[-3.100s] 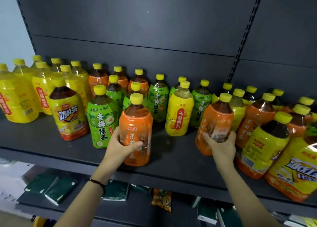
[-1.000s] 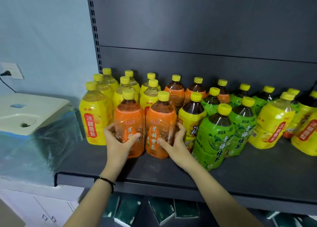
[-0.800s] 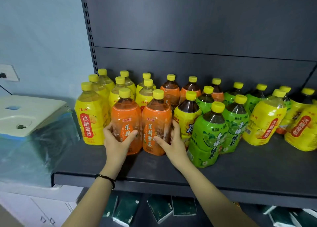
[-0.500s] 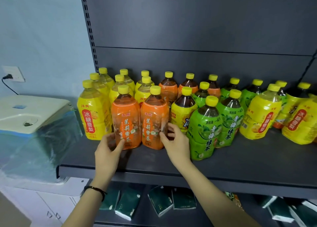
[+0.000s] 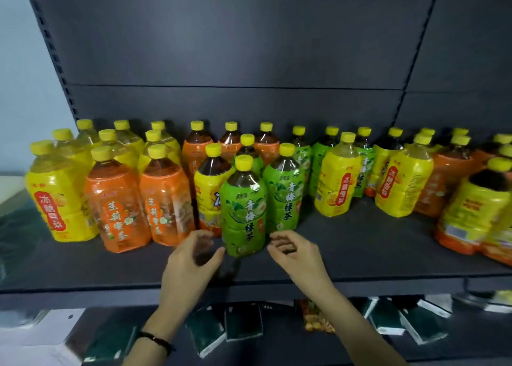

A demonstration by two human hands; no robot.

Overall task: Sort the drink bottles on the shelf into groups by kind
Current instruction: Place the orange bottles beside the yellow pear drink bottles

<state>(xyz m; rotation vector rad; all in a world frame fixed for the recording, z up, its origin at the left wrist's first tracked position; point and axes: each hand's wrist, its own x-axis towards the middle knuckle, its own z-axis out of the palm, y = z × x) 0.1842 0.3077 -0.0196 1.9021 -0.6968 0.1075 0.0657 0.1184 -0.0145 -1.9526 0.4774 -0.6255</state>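
The rightmost bottles (image 5: 471,213) are cut off by the frame edge, and the back rows are half hidden. My left hand (image 5: 191,257) is blurred; I cannot tell whether its thumb touches the green bottle (image 5: 243,207) standing front and centre on the shelf (image 5: 360,255). My right hand (image 5: 296,252) hovers just right of its base. Each grip is slack, fingers half-curled around nothing.

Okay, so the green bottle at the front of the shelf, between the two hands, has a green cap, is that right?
Not quite: the cap is yellow, not green. The head view shows the green bottle at the front of the shelf, between the left hand and the right hand.
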